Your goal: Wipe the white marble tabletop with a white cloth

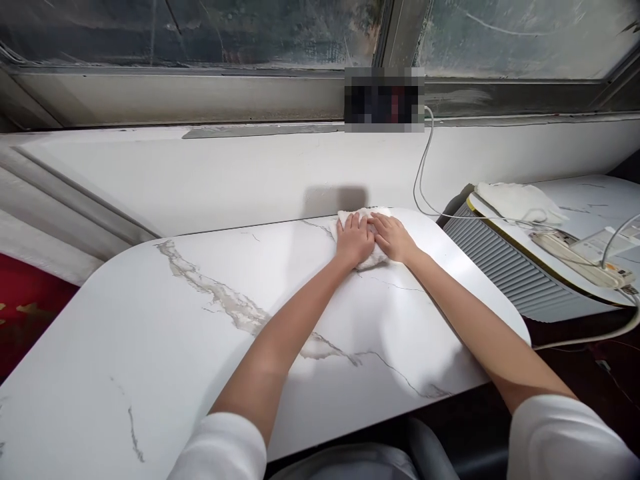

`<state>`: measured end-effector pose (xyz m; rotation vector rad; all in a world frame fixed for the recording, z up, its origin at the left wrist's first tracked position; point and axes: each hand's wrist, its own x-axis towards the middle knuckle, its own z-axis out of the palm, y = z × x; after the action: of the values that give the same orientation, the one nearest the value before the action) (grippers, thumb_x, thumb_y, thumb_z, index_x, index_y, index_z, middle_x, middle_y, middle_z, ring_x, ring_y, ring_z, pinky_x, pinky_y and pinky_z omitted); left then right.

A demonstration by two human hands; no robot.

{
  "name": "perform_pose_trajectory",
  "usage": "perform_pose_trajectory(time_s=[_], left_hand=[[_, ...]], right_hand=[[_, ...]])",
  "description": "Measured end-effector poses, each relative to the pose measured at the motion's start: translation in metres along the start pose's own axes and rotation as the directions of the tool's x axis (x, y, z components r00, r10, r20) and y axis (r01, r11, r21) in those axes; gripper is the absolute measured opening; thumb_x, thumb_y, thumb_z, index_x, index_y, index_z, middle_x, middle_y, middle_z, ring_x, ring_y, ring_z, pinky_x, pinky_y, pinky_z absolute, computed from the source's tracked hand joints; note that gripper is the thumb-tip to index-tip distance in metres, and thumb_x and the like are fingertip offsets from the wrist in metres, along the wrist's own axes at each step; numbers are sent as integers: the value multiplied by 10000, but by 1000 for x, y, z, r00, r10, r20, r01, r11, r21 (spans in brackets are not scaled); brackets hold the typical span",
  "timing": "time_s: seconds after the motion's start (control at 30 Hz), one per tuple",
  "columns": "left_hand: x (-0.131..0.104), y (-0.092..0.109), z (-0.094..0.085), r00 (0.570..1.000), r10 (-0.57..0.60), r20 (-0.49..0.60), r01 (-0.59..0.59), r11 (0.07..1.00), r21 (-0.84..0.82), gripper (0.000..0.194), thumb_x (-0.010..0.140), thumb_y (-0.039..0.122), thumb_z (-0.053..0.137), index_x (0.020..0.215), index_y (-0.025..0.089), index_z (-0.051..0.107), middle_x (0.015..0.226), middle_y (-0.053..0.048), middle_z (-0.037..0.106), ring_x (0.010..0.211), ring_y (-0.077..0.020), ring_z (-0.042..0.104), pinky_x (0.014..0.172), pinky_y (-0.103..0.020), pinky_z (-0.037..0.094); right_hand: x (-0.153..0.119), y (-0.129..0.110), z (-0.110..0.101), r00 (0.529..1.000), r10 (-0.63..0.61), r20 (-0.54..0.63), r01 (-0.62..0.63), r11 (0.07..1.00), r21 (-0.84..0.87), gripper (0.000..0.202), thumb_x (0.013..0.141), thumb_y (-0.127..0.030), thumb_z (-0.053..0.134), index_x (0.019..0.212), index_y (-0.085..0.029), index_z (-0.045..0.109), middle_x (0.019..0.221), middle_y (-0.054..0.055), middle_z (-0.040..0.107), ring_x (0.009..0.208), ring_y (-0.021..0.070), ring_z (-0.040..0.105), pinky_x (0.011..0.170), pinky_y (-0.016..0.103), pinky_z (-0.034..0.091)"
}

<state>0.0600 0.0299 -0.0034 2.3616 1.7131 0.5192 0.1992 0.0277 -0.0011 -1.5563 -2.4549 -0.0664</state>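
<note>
One white cloth (373, 259) — beneath left hand (355, 240) and right hand (392, 238)

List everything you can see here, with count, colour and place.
Marble-patterned table: 1, white with grey-brown veins, centre
Cloth: 1, white, under both hands
Wall: 1, white, behind table
Window panes: 2, greyish, top
Pixelated patch: 1, dark, below panes
Cables: several, whitish, right
Ribbed-sided table: 1, white and grey, right
Second cloth: 1, white, on ribbed-sided table
Power strip: apparently 1, off-white, beside second cloth
Red surface: 1, red, left edge
Sleeves: 2, white, bottom
Left hand: 1, bare, on cloth
Right hand: 1, bare, on cloth
</note>
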Motion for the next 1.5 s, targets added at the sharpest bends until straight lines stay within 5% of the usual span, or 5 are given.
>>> perform_pose_trajectory(time_s=[0.43,0.6,0.83,1.27,1.5], left_hand=[[-190,38,-24,974,224,43,-225,974,25,540,971,318,246,1442,64,320,1540,-163,270,1431,-316,195,1137,-602,170],[-227,30,-37,958,272,92,-273,962,0,549,972,316,250,1455,61,298,1549,-149,244,1441,-306,167,1141,-596,183],[-194,-1,-42,984,138,112,-133,990,-53,518,945,272,300,1444,137,329,1542,-94,295,1444,-262,175,1158,-551,186],[-47,-118,-57,997,-67,-25,67,998,12,462,958,273,248,1386,181,397,1507,-65,367,1397,-197,282,1159,-443,189],[-32,-126,-57,990,-133,-52,133,991,-1,453,960,270,232,1375,205,401,1505,-51,370,1402,-191,271,1161,-456,173]], right_hand=[[-175,-97,-28,992,-125,-27,121,988,-101,481,920,-238,299,1377,-104,365,1492,182,344,1417,278,228,1127,539,222],[-199,-130,-34,993,-114,-40,110,989,-98,555,907,-236,329,1449,-138,269,1503,174,329,1419,300,225,1111,565,250],[-151,-134,-16,993,-108,-57,105,993,-50,558,907,-265,302,1442,-108,314,1459,184,401,1390,322,273,1092,570,246],[53,-133,24,999,-2,54,-2,998,59,534,929,-269,227,1423,-106,349,1513,144,329,1386,279,268,1116,515,185],[79,-126,31,1000,-20,20,17,992,128,499,914,-236,263,1386,-156,403,1500,111,363,1374,247,296,1114,490,200]])
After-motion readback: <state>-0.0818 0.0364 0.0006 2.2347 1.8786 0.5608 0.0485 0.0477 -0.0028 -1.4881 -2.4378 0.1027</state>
